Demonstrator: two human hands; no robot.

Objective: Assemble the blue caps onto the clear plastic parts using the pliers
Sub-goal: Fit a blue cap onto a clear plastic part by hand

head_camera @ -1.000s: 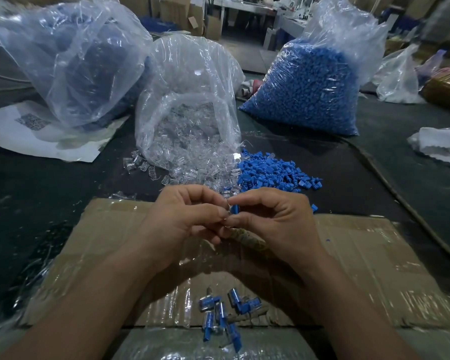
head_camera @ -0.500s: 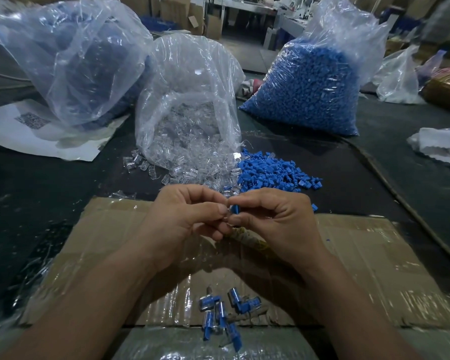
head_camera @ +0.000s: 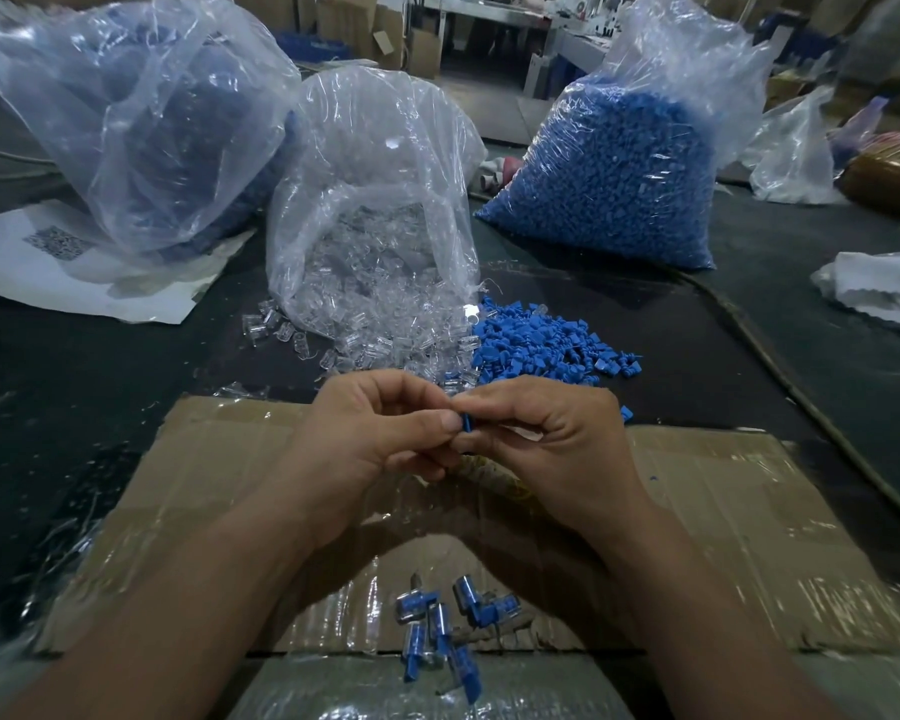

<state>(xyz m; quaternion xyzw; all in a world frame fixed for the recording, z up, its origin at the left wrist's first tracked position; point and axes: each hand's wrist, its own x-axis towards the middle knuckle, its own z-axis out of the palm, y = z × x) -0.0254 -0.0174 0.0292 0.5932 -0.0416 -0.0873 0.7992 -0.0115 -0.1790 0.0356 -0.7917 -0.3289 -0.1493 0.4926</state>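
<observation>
My left hand (head_camera: pixel 370 439) and my right hand (head_camera: pixel 546 444) meet fingertip to fingertip above the cardboard sheet (head_camera: pixel 723 537). Between them they pinch a small blue cap (head_camera: pixel 466 423); the clear part it goes with is hidden by my fingers. A worn yellowish handle (head_camera: pixel 494 472), probably the pliers, pokes out under my right palm. Behind my hands lie a loose heap of blue caps (head_camera: pixel 541 345) and spilled clear plastic parts (head_camera: pixel 375 350). Several finished pieces (head_camera: pixel 448 631) lie near the cardboard's front edge.
An open clear bag (head_camera: pixel 375 200) of clear parts stands behind the heaps. A full bag of blue caps (head_camera: pixel 624 174) is at the back right, another plastic bag (head_camera: pixel 141 122) at the back left on white paper (head_camera: pixel 74 272). A cable (head_camera: pixel 780 366) runs along the right.
Both hands have stayed in nearly the same spot; the fingers have only shifted slightly around the blue cap.
</observation>
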